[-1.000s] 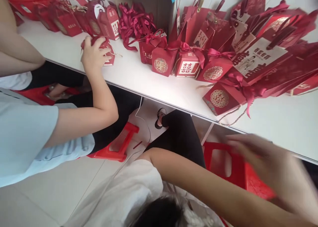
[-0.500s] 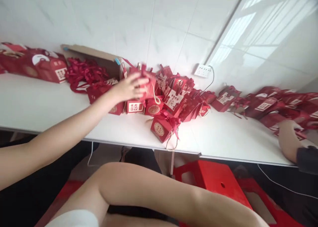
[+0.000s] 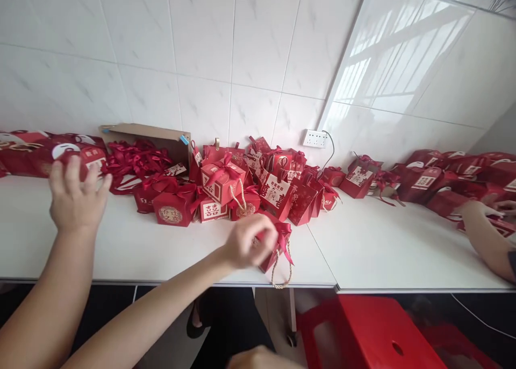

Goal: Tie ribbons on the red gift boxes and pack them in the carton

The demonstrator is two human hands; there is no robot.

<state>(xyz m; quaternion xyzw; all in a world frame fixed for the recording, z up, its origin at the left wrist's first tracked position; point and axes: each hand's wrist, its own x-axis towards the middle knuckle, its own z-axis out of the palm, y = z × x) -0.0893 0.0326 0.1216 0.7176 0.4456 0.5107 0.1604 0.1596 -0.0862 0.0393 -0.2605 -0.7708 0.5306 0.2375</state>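
Note:
At the bottom edge, a blurred bit of bare skin [image 3: 264, 360] shows, which seems to be part of my left hand or arm. Its fingers cannot be made out, nor anything in them. It lies below the table's front edge, left of a red plastic stool [image 3: 374, 326]. My right hand is out of view. On the white table [image 3: 133, 245], a red gift box [image 3: 271, 253] with ribbon and rope handle stands nearest the front. Behind it, a red box [image 3: 223, 179] with gold rope rests on other red boxes and bags.
Two arms enter from the left, apparently a co-worker's. Their spread hand [image 3: 78, 189] is by red boxes; their curled, blurred hand [image 3: 252, 240] overlaps the front box. Another person's hand [image 3: 479, 210] works at right. A ribbon-filled carton [image 3: 149, 131] and power strip [image 3: 314, 138] are behind.
The view has tilted up. The bent arm with the white sleeve has dropped almost out of sight. The co-worker's reaching hand has left the stacked red box, and two of their hands show now.

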